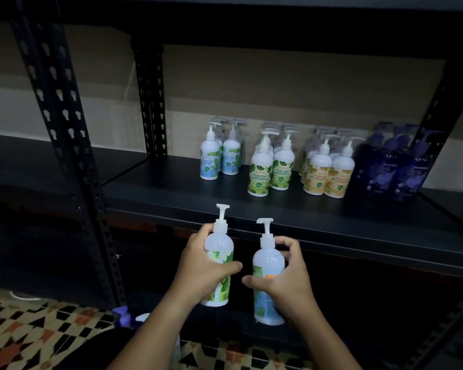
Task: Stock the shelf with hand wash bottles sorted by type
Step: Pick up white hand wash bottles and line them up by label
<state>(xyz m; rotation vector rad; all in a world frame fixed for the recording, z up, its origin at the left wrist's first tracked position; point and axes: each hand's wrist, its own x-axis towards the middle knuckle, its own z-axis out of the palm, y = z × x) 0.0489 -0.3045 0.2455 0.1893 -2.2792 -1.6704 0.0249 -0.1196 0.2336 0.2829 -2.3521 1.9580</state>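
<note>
- Head view: left hand [198, 271] grips a white pump bottle with a green leaf label [219, 259], fingers curled round its body, held upright before the front edge of the black metal shelf [171, 188].
- Right hand [286, 281] grips a white pump bottle with a blue label [268, 265] the same way, just beside the first.
- Four groups stand along the shelf's back right: blue-label bottles [210, 158], green-label bottles [261, 174], orange-label bottles [318, 172], dark purple bottles [385, 172]; rear rows hidden, so counts are unclear.
- Patterned floor tiles [24, 332] lie below.
</note>
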